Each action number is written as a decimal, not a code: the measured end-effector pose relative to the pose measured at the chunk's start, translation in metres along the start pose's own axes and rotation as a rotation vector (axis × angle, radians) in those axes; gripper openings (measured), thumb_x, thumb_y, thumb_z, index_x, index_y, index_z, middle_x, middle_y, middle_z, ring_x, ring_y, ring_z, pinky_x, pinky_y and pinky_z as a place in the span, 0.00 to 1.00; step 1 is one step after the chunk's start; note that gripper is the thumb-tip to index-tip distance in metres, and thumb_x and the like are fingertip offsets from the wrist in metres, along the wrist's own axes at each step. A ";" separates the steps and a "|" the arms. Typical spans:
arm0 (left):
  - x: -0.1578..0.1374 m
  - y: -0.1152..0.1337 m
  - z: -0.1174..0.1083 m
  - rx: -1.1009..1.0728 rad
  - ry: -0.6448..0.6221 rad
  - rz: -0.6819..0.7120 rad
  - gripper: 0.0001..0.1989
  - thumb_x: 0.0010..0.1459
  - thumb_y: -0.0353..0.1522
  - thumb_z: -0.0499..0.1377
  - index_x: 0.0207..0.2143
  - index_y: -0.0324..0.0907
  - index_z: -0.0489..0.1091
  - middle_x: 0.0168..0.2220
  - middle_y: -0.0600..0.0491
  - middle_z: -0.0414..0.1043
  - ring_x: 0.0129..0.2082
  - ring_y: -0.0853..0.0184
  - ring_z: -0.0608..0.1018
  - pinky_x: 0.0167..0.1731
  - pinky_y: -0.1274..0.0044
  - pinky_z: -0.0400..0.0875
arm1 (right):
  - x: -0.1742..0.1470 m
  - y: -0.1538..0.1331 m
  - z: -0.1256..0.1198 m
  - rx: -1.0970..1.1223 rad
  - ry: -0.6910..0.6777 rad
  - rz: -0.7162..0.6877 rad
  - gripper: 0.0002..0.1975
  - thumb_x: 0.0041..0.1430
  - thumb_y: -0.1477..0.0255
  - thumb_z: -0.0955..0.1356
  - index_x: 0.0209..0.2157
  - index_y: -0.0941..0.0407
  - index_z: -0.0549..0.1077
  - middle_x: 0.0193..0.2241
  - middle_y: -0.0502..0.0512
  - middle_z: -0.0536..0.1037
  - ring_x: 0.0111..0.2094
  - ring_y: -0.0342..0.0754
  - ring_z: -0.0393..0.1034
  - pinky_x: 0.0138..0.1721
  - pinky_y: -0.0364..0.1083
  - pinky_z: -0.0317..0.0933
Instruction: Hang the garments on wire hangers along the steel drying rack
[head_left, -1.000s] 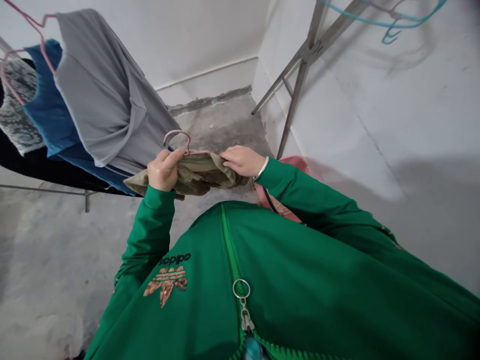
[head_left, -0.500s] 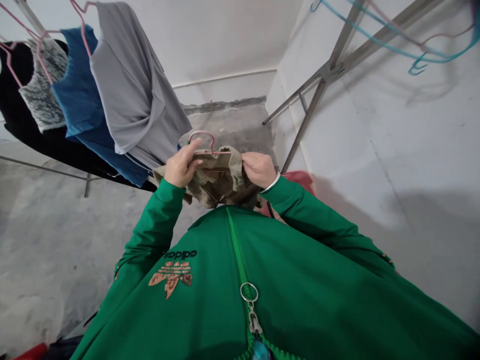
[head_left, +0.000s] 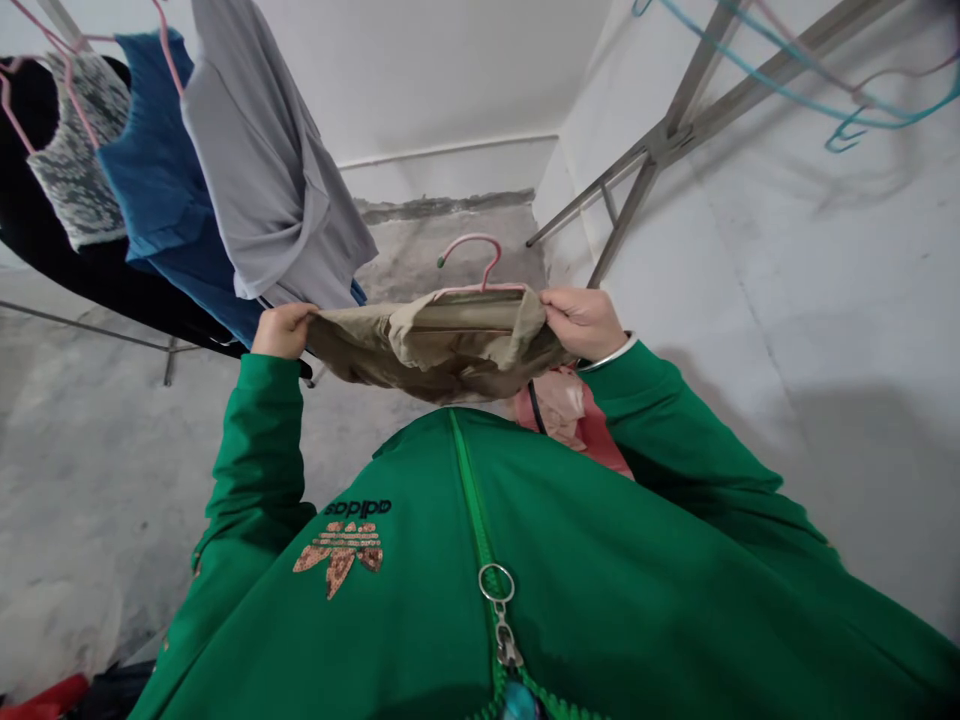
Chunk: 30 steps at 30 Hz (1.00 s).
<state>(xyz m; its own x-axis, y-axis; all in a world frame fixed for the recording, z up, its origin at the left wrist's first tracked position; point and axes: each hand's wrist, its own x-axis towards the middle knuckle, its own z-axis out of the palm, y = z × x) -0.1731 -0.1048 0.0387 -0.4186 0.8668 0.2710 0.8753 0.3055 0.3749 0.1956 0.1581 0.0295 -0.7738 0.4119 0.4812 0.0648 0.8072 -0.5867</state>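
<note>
A khaki collared garment [head_left: 435,345] is stretched sideways in front of my chest. Inside its neck sits a pink hanger [head_left: 491,262], whose hook points up and left with a green tip. My left hand [head_left: 282,330] is closed on the garment's left shoulder end. On the other side my right hand [head_left: 585,322] pinches the cloth near the collar; whether it also grips the hanger's arm is hidden. The lower part of the garment drops out of sight behind my green jacket [head_left: 405,560].
To the left, a grey top [head_left: 259,170], a blue garment [head_left: 161,190], a patterned one [head_left: 82,150] and black clothing hang on pink hangers. Blue hangers [head_left: 765,75] hang from a metal rack [head_left: 667,145] at right. A red basket [head_left: 600,430] holding cloth stands below my right hand.
My left hand has moved left from beside the hanger and now grips the garment's shoulder. My right hand has shifted right, and the garment is spread wider, with the hanger farther right.
</note>
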 end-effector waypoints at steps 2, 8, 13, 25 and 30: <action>0.001 0.015 -0.005 0.019 0.030 0.015 0.21 0.58 0.43 0.49 0.38 0.40 0.75 0.37 0.46 0.74 0.41 0.62 0.77 0.44 0.68 0.71 | -0.001 -0.002 0.003 0.037 0.025 0.028 0.12 0.57 0.73 0.61 0.30 0.57 0.75 0.27 0.53 0.78 0.29 0.48 0.73 0.30 0.45 0.65; 0.002 0.111 0.013 -0.006 0.124 0.272 0.26 0.60 0.46 0.53 0.55 0.41 0.66 0.50 0.40 0.70 0.51 0.55 0.72 0.50 0.63 0.67 | -0.001 -0.005 0.008 0.044 0.055 0.025 0.12 0.58 0.73 0.60 0.28 0.58 0.74 0.24 0.54 0.76 0.26 0.46 0.71 0.28 0.44 0.62; 0.015 0.144 0.051 0.157 0.076 0.240 0.19 0.63 0.39 0.50 0.51 0.39 0.68 0.43 0.42 0.74 0.45 0.56 0.75 0.43 0.68 0.66 | 0.002 -0.007 0.017 0.033 0.062 0.034 0.12 0.58 0.73 0.60 0.29 0.58 0.74 0.24 0.53 0.76 0.27 0.45 0.70 0.29 0.43 0.61; 0.045 0.123 0.016 0.324 0.108 0.326 0.16 0.65 0.35 0.44 0.42 0.41 0.70 0.31 0.49 0.69 0.31 0.64 0.73 0.31 0.75 0.63 | -0.016 0.026 0.018 -0.241 -0.055 0.001 0.16 0.65 0.65 0.59 0.37 0.58 0.74 0.33 0.58 0.78 0.34 0.49 0.72 0.35 0.45 0.61; 0.048 0.111 0.008 0.245 0.105 0.367 0.16 0.66 0.38 0.45 0.41 0.42 0.69 0.30 0.50 0.67 0.31 0.64 0.72 0.32 0.74 0.66 | -0.035 0.054 0.018 -0.207 -0.096 0.008 0.18 0.67 0.64 0.56 0.41 0.58 0.72 0.37 0.62 0.76 0.38 0.51 0.71 0.39 0.47 0.63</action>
<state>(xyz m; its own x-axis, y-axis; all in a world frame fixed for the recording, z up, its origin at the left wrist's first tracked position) -0.0942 -0.0260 0.0858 -0.0814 0.8941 0.4404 0.9965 0.0811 0.0196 0.2149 0.1797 -0.0303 -0.8288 0.3843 0.4068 0.1912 0.8777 -0.4394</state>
